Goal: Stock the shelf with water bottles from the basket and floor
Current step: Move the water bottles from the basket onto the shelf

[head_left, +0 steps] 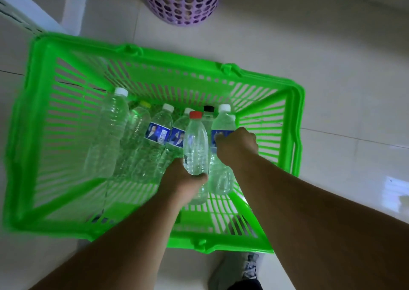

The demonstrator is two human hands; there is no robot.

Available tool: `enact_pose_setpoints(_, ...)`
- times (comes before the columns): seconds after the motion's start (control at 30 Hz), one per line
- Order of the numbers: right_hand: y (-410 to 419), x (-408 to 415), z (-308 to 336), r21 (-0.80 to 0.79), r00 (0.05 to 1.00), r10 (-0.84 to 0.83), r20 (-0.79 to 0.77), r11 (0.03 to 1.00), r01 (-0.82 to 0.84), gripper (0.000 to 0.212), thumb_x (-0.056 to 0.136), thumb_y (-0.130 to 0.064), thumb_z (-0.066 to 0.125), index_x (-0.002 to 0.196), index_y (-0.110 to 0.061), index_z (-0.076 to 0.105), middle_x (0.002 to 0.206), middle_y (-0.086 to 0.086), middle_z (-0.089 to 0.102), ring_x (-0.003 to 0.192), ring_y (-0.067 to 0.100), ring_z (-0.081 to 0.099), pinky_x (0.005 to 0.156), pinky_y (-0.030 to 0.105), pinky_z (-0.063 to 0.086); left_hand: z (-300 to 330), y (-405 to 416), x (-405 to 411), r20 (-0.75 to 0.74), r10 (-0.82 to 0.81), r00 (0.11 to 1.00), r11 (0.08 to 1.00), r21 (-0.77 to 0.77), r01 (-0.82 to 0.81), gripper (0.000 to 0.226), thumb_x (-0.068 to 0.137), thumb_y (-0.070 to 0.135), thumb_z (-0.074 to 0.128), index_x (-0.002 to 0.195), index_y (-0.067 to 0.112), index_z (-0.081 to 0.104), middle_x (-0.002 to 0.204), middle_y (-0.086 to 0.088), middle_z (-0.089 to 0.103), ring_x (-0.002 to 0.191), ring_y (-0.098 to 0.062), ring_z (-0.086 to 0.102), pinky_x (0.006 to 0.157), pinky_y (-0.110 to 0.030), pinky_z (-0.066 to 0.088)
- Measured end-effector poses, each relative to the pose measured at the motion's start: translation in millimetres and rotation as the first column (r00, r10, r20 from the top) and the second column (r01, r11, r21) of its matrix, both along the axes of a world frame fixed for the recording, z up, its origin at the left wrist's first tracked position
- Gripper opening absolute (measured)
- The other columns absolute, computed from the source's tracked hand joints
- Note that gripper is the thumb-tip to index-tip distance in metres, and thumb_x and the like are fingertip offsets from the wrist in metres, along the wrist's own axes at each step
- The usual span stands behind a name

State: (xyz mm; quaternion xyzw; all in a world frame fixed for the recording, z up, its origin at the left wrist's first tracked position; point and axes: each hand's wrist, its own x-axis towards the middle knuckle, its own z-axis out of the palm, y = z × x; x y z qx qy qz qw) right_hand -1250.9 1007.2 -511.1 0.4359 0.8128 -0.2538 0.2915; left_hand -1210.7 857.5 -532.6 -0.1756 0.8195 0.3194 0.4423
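Head view: seven bottles (pixel 155 143) in one green basket (pixel 55 135).

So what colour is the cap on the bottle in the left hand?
Red cap, clearest in the head view.

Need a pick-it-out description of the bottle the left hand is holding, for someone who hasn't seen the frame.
Find the green basket on the pale floor; bottles lie in a row inside it. Toward the right of that row, the left hand grips the base of one clear bottle raised above the rest. It alone has a red cap and no blue label.
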Motion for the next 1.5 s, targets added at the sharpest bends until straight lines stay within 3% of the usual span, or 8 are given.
enact_pose_setpoints(0.27,14,-6,-29,-0.199,0.947,-0.320,-0.039,0.931,0.306,0.071,0.073,-0.046,0.079,0.122,-0.001,0.055,0.109,0.014,0.067,0.086,0.028,0.065,0.051,0.024,0.039,-14,-9,-12,0.025,-0.046,0.999,0.999,0.000,0.046,0.109,0.064,0.074,0.072,0.147,0.012,0.037,0.151,-0.011,0.043,0.130,-0.029,0.051,0.088,-0.023,0.035)
enact_pose_setpoints(0.57,4,5,53,-0.223,0.961,-0.101,-0.258,0.974,0.042,0.046,0.081,-0.046,0.073,0.109,-0.013,0.059,0.087,-0.002,0.065,0.069,0.013,0.061,0.044,0.019,0.032,69,-28,-12,-0.099,0.053,0.994,0.998,0.035,-0.049,0.090,0.068,0.062,0.077,0.136,0.009,0.050,0.134,-0.009,0.058,0.119,-0.028,0.058,0.088,-0.028,0.043)
enact_pose_setpoints(0.67,2,2,128,-0.251,0.930,-0.064,-0.362,0.968,-0.031,0.028,0.082,-0.043,0.073,0.101,-0.022,0.069,0.084,-0.006,0.071,0.075,0.013,0.066,0.052,0.021,0.039,141,-39,-18,-0.213,0.087,0.973,0.995,0.066,-0.074,0.049,0.068,0.054,0.081,0.083,0.017,0.054,0.075,0.005,0.046,0.067,-0.020,0.048,0.058,-0.030,0.035)
enact_pose_setpoints(0.73,0,1,189,-0.256,0.898,-0.059,-0.436,0.965,-0.061,0.014,0.080,-0.041,0.076,0.087,-0.033,0.066,0.075,-0.014,0.070,0.069,0.003,0.065,0.054,0.021,0.044,198,-45,-20,-0.269,0.110,0.957,0.991,0.108,-0.084,0.057,0.068,0.048,0.083,0.067,0.018,0.035,0.064,0.003,0.029,0.057,-0.018,0.028,0.052,-0.034,0.024)
enact_pose_setpoints(0.93,-7,-2,399,-0.260,0.807,-0.065,-0.586,0.959,-0.112,0.026,0.076,-0.044,0.078,0.096,-0.034,0.064,0.072,-0.021,0.066,0.064,-0.011,0.059,0.051,0.007,0.039,397,-60,-26,-0.298,0.211,0.931,0.930,0.354,-0.098,0.024,0.075,0.013,0.083,0.095,0.016,0.068,0.081,0.011,0.075,0.076,-0.004,0.070,0.072,-0.026,0.053)
enact_pose_setpoints(1.07,-24,9,541,-0.234,0.726,-0.050,-0.686,0.960,-0.155,0.029,0.078,-0.040,0.076,0.103,-0.033,0.064,0.082,-0.022,0.067,0.073,-0.014,0.059,0.058,0.005,0.040,525,-78,-26,-0.381,0.203,0.902,0.908,0.418,-0.029,0.028,0.076,0.018,0.083,0.100,0.020,0.070,0.084,0.013,0.076,0.074,0.003,0.068,0.064,-0.008,0.047)
enact_pose_setpoints(1.4,-90,72,805,-0.147,0.510,-0.044,-0.859,0.975,-0.164,0.020,0.080,-0.035,0.077,0.094,-0.044,0.066,0.087,-0.021,0.071,0.080,-0.003,0.066,0.068,0.020,0.051,760,-147,2,-0.521,0.249,0.816,0.833,0.545,0.094,0.037,0.073,0.019,0.085,0.103,0.027,0.066,0.093,0.022,0.074,0.085,0.006,0.069,0.064,-0.004,0.046)
enact_pose_setpoints(1.5,-102,85,848,-0.117,0.474,-0.037,-0.880,0.983,-0.141,0.023,0.081,-0.039,0.075,0.100,-0.029,0.069,0.091,-0.012,0.074,0.083,0.005,0.068,0.075,0.031,0.055,799,-160,8,-0.567,0.246,0.786,0.829,0.543,0.132,0.038,0.073,0.022,0.085,0.105,0.027,0.066,0.093,0.019,0.075,0.085,0.005,0.069,0.069,-0.011,0.049)
